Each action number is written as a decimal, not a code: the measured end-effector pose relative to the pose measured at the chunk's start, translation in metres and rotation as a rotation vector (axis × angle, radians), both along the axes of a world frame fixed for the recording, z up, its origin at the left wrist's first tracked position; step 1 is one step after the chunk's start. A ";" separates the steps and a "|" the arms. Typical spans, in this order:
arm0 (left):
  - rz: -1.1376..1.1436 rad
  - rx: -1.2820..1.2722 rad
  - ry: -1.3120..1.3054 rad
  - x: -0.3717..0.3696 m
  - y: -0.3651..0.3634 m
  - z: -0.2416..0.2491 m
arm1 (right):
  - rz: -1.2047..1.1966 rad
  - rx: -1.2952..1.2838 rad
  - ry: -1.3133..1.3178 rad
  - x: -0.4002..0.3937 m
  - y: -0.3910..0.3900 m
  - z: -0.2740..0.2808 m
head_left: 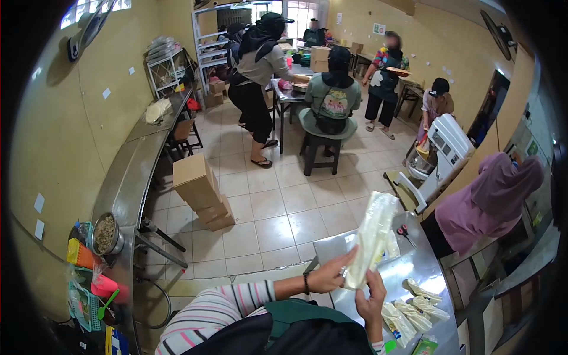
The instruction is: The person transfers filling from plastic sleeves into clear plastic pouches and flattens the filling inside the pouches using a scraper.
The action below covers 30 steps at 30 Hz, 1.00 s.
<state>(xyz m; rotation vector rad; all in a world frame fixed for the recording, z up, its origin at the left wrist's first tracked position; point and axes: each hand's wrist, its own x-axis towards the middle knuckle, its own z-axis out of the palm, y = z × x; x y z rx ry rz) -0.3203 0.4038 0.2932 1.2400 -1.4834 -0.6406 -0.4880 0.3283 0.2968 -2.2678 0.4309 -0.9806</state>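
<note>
A long, folded pack of pale, glossy plastic bags [371, 236] is held tilted up above the near metal table [423, 266]. My left hand [328, 273] grips its lower left side, with the fingers partly behind the plastic. My right hand [371, 294] is closed around the bottom end, thumb lying along it. Several smaller folded plastic packs [413, 316] lie on the table near my right hand. Red-handled scissors [405, 234] rest beyond them. A green packet [425, 345] is at the near edge, partly cut off.
A person in a mauve head covering [491, 201] stands right of the table, near a white stand mixer [441, 154]. Stacked cardboard boxes [198, 186] stand on the floor. A long metal counter [127, 165] lines the left wall, bearing a filled metal bowl [116, 242]. Other people work farther back.
</note>
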 end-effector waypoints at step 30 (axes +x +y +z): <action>0.479 -0.326 -0.197 0.160 0.106 0.039 | 0.004 -0.313 -0.293 0.195 0.084 0.047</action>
